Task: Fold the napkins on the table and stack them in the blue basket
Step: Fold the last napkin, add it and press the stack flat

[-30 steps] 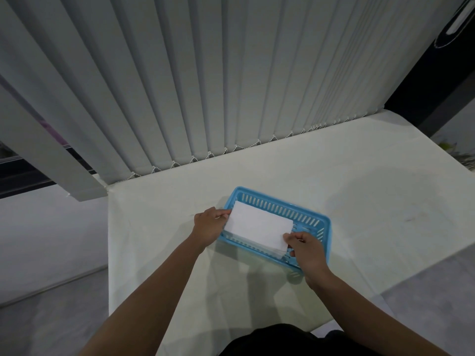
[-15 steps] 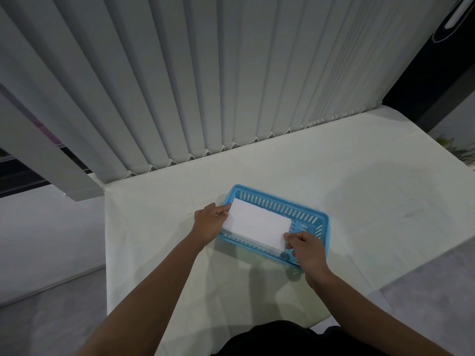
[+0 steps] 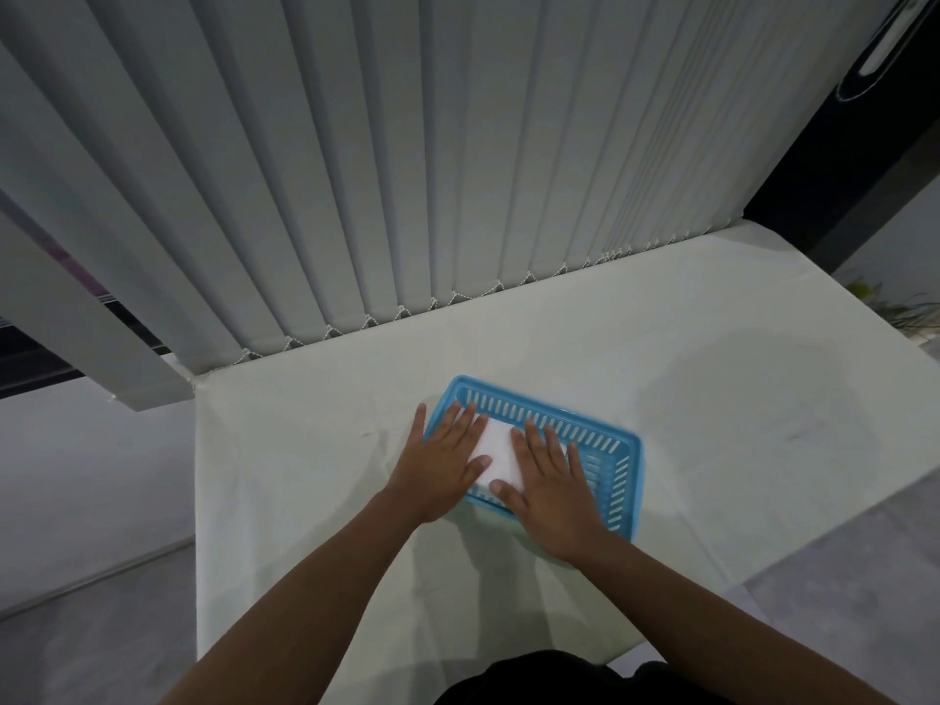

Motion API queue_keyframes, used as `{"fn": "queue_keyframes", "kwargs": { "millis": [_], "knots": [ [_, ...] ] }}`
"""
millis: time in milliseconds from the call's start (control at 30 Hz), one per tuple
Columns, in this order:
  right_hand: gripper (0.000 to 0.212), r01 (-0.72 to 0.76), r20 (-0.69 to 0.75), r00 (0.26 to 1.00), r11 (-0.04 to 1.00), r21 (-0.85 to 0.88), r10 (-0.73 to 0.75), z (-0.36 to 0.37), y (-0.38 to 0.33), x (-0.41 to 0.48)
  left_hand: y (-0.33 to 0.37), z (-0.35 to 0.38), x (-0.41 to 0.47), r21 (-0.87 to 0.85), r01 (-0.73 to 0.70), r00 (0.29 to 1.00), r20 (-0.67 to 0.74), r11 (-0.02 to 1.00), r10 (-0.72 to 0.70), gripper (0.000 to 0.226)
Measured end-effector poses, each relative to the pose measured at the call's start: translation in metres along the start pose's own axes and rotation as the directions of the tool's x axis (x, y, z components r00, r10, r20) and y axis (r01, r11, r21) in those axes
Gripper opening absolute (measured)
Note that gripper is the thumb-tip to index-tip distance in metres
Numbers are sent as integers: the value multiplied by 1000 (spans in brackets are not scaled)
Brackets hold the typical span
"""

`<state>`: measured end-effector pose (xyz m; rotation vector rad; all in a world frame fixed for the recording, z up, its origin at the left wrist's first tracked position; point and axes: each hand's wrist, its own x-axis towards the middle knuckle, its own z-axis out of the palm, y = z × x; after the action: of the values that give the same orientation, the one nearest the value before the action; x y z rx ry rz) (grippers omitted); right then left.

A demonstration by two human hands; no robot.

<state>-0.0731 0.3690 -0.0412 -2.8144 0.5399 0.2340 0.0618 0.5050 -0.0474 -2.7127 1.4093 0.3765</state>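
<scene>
A blue slotted plastic basket [image 3: 623, 468] sits on the white tablecloth in the middle of the table. A folded white napkin [image 3: 501, 450] lies inside it, mostly covered by my hands. My left hand [image 3: 440, 463] rests flat, fingers spread, on the napkin's left part and over the basket's left rim. My right hand [image 3: 552, 483] lies flat on the napkin's right part, palm down, fingers apart. Neither hand grips anything. Whether other napkins lie under the top one is hidden.
The table [image 3: 712, 399] under its pale cloth reaches back to grey vertical blinds [image 3: 407, 170]. The table's left edge drops to a grey floor [image 3: 91, 501]. A dark door frame [image 3: 839, 170] and some green leaves [image 3: 910, 310] stand at the far right.
Both hands let go of the napkin's ends and now press flat on top of it inside the basket. The napkin has gone from held above the rim to lying down in the basket.
</scene>
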Motion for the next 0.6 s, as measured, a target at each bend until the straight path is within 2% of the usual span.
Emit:
{"fn": "queue_keyframes", "kwargs": {
  "millis": [100,467,533,600],
  "knots": [
    [93,-14,31,999,1000,-17,15,8,3,1,-5,7,0,27,9,1000,-1,1000,-9,69],
    [96,-124,2,992,992,-13,124,13,9,-9,-5,13,2,2,26,999,-44,1000,-26,65],
    [94,-160,-21,987,987,-10,160,10,16,-15,-11,16,3,-43,52,994,-99,998,-56,65],
    [96,-216,-73,973,975,52,219,5,26,-24,-17,16,1,-190,74,982,-159,979,-105,70]
  ]
}}
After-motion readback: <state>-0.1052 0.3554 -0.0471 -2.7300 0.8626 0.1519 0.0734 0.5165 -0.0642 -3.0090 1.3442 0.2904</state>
